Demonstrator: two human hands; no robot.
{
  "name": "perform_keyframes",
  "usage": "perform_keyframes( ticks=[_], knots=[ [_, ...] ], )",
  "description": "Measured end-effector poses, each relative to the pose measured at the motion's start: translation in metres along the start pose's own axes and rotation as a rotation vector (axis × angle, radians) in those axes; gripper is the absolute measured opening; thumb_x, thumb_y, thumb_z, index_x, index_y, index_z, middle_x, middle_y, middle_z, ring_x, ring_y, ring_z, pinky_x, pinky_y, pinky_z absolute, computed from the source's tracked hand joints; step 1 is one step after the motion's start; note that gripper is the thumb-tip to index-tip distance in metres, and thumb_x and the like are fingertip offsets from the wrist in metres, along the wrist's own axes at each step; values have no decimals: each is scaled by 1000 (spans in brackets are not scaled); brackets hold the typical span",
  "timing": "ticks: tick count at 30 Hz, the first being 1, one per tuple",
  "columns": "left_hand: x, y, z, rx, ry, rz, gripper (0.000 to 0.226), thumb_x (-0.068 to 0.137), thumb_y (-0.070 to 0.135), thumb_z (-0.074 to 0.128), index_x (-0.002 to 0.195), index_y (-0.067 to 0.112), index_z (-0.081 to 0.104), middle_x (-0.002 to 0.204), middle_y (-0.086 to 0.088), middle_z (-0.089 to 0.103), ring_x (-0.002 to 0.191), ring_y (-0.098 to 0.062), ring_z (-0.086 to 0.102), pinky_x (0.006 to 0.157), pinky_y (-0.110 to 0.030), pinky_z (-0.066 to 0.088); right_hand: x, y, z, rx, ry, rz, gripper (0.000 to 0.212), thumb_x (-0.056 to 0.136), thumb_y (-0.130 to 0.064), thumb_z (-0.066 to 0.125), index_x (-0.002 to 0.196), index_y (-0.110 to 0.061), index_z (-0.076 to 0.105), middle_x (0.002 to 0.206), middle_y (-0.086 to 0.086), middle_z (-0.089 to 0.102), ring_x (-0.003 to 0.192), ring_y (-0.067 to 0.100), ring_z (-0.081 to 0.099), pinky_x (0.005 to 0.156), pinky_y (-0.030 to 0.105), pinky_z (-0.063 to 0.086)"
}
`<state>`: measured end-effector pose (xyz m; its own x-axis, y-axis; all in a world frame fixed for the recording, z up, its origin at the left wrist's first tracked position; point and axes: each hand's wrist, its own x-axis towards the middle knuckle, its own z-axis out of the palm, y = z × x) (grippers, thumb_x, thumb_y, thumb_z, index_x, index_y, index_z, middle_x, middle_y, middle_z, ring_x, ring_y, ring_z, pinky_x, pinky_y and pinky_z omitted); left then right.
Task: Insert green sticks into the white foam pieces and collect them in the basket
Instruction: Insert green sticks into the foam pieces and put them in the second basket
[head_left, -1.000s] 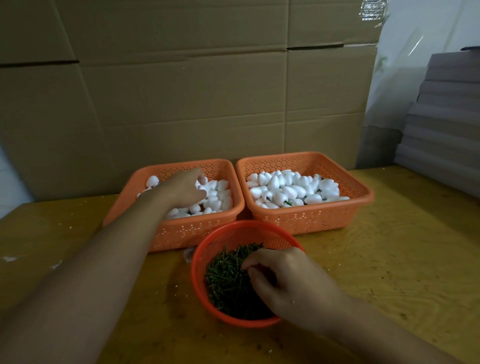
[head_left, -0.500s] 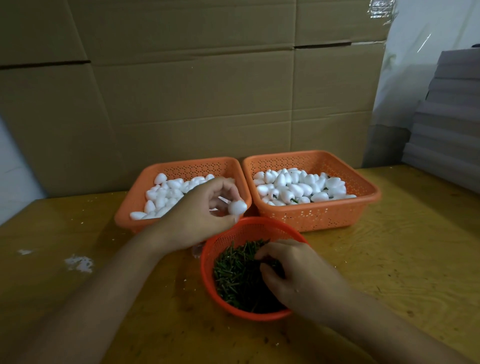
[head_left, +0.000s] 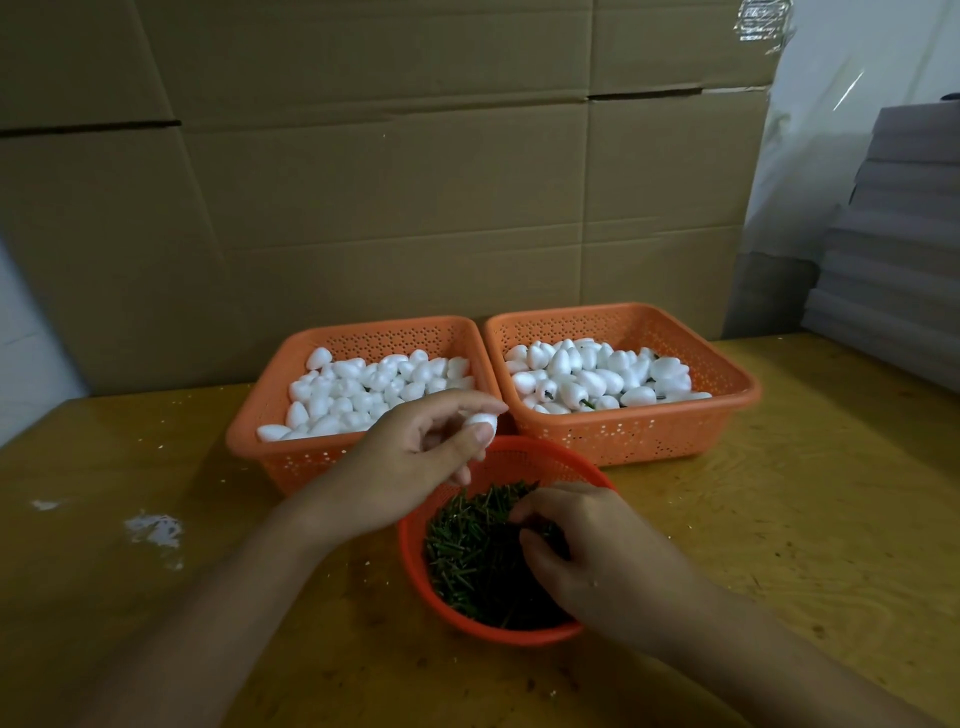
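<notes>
Left hand (head_left: 415, 457) up over round basket (head_left: 415, 566) rim, fingers pinching one white foam piece (head_left: 480, 422). Right hand (head_left: 587, 551) down in green sticks (head_left: 467, 545), fingers curled into pile; grip on a stick not discernible. Behind on tabletop (head_left: 779, 519): left basket (head_left: 311, 457) with plain foam, right basket (head_left: 649, 436) with foam, some green showing.

Two bare arms in view, nothing worn on either.

The left hand (head_left: 415, 457) and right hand (head_left: 592, 551) are ungloved, with no rings showing; both forearms run bare to the frame's bottom edge, no sleeve, watch or band showing. Short, plain fingernails show on the left hand.
</notes>
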<state>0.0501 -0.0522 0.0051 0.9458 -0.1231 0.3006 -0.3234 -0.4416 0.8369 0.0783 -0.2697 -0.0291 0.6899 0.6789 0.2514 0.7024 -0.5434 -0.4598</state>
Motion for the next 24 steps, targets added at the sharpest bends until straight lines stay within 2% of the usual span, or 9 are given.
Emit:
perform_keyframes(
  ticks=[2, 5, 8, 12, 17, 24],
  knots=[
    [0, 1, 2, 18, 4, -8, 26, 93, 51, 62, 111, 34, 69, 77, 3, 68, 68, -10, 65, 69, -21, 54, -1, 1, 0, -16, -16, -4, 35, 89, -39, 43, 116, -31, 64, 112, -15, 64, 102, 5, 58, 86, 27, 49],
    [0, -1, 4, 33, -5, -23, 43, 74, 72, 69, 95, 35, 67, 63, 2, 61, 57, -9, 58, 58, -19, 48, -2, 1, 1, -54, -50, -12, 34, 91, -41, 45, 119, -33, 62, 116, -16, 62, 103, 6, 58, 83, 26, 50],
    [-1, -3, 4, 13, -13, -26, 48, 64, 70, 79, 91, 34, 64, 59, 1, 58, 54, -10, 54, 54, -22, 45, -2, 1, 0, -64, -78, -24, 36, 90, -44, 43, 120, -33, 60, 117, -17, 61, 104, 7, 58, 84, 30, 51],
    [-2, -1, 4, -15, -35, -26, 50, 58, 63, 87, 90, 37, 60, 64, -10, 65, 55, -12, 60, 55, -18, 47, -1, 1, -1, -54, -94, -32, 36, 91, -42, 46, 123, -33, 60, 120, -15, 61, 106, 7, 58, 86, 31, 52],
    [-2, 2, 4, -91, -40, -53, 53, 55, 62, 88, 90, 35, 59, 69, -11, 70, 58, -16, 65, 60, -22, 52, -1, 2, -1, -68, -91, -56, 35, 89, -41, 55, 123, -34, 61, 119, -19, 59, 105, 5, 57, 83, 24, 50],
    [-3, 2, 8, -119, -13, -62, 49, 58, 71, 81, 86, 35, 64, 65, -6, 70, 57, -15, 65, 56, -24, 53, -1, 1, -1, -86, -89, -75, 36, 93, -48, 49, 123, -33, 61, 118, -17, 60, 107, 7, 57, 87, 28, 50]
  ],
)
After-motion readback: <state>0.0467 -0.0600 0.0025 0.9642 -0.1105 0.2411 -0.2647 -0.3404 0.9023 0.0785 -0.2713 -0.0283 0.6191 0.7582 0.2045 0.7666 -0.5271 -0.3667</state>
